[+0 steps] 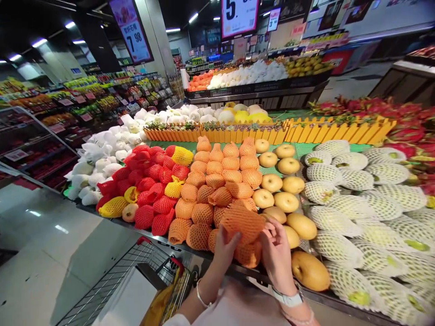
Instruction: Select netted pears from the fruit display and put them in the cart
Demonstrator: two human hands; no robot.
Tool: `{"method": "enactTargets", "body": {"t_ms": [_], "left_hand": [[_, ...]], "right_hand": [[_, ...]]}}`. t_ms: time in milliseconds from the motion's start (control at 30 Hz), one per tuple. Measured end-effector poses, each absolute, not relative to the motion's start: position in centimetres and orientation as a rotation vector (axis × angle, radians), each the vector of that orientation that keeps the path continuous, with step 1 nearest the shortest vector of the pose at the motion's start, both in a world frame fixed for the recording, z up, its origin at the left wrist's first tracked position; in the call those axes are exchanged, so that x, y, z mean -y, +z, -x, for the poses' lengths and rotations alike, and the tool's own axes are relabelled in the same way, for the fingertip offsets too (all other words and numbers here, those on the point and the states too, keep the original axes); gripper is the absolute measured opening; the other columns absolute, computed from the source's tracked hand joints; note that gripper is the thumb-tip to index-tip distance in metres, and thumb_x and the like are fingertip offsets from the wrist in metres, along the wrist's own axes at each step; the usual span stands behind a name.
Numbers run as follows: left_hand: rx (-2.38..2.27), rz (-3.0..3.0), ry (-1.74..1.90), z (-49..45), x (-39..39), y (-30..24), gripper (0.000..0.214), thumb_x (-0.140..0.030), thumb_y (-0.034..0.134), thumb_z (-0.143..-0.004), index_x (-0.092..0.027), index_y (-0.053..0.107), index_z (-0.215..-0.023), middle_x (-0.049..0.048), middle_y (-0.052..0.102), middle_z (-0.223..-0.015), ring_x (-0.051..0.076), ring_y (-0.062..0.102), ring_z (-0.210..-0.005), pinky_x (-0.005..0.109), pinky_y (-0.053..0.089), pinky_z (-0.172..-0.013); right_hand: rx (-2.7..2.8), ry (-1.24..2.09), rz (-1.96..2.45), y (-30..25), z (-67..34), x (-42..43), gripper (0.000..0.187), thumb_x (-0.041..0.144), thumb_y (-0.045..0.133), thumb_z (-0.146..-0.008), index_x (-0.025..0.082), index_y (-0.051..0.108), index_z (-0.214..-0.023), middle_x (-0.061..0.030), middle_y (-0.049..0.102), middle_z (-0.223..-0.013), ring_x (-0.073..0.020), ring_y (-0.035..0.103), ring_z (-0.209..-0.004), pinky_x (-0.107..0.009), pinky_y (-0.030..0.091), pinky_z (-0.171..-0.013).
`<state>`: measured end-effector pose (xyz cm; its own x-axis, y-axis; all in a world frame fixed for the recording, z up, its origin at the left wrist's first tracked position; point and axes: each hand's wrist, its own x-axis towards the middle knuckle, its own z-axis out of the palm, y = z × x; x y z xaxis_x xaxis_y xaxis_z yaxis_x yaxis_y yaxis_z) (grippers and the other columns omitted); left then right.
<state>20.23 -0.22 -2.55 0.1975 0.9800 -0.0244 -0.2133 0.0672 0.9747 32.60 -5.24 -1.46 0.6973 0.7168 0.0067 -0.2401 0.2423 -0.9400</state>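
Observation:
In front of me, between both hands, is a fruit in an orange foam net (243,222); the fruit itself is hidden by the net. My left hand (226,246) grips the net's left side, thumb towards me. At its right edge, my right hand (273,237) has its fingers bent and pinched on the net. Below and behind lie rows of orange-netted fruit (201,213). Just right of my right hand are bare, brownish-yellow round pears (302,226), with a larger one (310,270) at the display's front edge.
Red-netted fruit (146,185) lies to the left, white-netted papayas (340,244) to the right. A low orange picket fence (217,134) runs behind the rows. A shopping cart (163,267) stands at the front left, against the display. Dragon fruit (404,127) is at the far right.

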Motion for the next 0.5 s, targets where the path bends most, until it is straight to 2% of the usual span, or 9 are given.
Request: {"method": "enactTargets", "body": {"t_ms": [100, 167, 267, 367, 433, 500], "left_hand": [[-1.075, -1.100, 1.141, -20.8, 0.2, -3.5, 0.051, -0.061, 0.076, -0.069, -0.019, 0.067, -0.096, 0.0122, 0.074, -0.102, 0.030, 0.068, -0.104, 0.044, 0.053, -0.096], [-1.173, -1.208, 1.122, -20.9, 0.2, -3.5, 0.050, -0.067, 0.070, -0.071, -0.019, 0.066, -0.083, 0.0107, 0.072, -0.092, 0.029, 0.068, -0.094, 0.044, 0.055, -0.090], [-1.248, -1.474, 1.181, -20.6, 0.3, -3.0, 0.047, -0.065, 0.063, -0.079, -0.019, 0.068, -0.083, 0.0134, 0.068, -0.101, 0.029, 0.065, -0.100, 0.046, 0.051, -0.097], [-1.214, -1.737, 1.136, -20.2, 0.6, -2.7, 0.042, -0.061, 0.060, -0.084, -0.021, 0.072, -0.084, 0.0166, 0.068, -0.105, 0.034, 0.061, -0.107, 0.055, 0.044, -0.105], [-1.139, -1.829, 1.042, -19.9, 0.9, -2.6, 0.039, -0.057, 0.056, -0.088, -0.022, 0.074, -0.086, 0.0184, 0.069, -0.104, 0.036, 0.061, -0.106, 0.057, 0.044, -0.104], [-1.082, -1.883, 0.962, -19.5, 1.2, -2.3, 0.036, -0.052, 0.053, -0.091, -0.024, 0.075, -0.089, 0.0181, 0.070, -0.103, 0.035, 0.061, -0.104, 0.057, 0.046, -0.101]], "right_hand": [[0.677, 0.609, 1.239, -2.3, -32.7, 5.0, 0.017, 0.030, 0.066, -0.081, 0.024, 0.060, -0.095, 0.0011, 0.063, -0.078, -0.0149, 0.060, -0.066, -0.026, 0.053, -0.060], [0.838, 0.541, 1.322, -2.7, -32.7, 5.3, 0.009, 0.023, 0.063, -0.078, 0.023, 0.063, -0.087, -0.0014, 0.065, -0.079, -0.0189, 0.061, -0.071, -0.031, 0.054, -0.065], [0.977, 0.432, 1.379, -3.0, -32.8, 6.0, 0.011, 0.014, 0.061, -0.073, 0.023, 0.065, -0.078, -0.0052, 0.068, -0.090, -0.0238, 0.062, -0.085, -0.037, 0.055, -0.077], [1.188, 0.249, 1.386, -3.2, -32.6, 6.7, 0.019, 0.009, 0.054, -0.077, 0.025, 0.061, -0.070, -0.0054, 0.065, -0.085, -0.0244, 0.059, -0.086, -0.039, 0.056, -0.078], [1.291, 0.210, 1.352, -3.2, -32.3, 6.9, 0.023, 0.008, 0.051, -0.082, 0.025, 0.062, -0.072, -0.0060, 0.066, -0.086, -0.0254, 0.061, -0.090, -0.041, 0.057, -0.081], [1.351, 0.287, 1.349, -3.1, -32.1, 7.0, 0.023, 0.009, 0.050, -0.084, 0.025, 0.067, -0.085, -0.0075, 0.069, -0.093, -0.0265, 0.064, -0.095, -0.043, 0.058, -0.084]]}}
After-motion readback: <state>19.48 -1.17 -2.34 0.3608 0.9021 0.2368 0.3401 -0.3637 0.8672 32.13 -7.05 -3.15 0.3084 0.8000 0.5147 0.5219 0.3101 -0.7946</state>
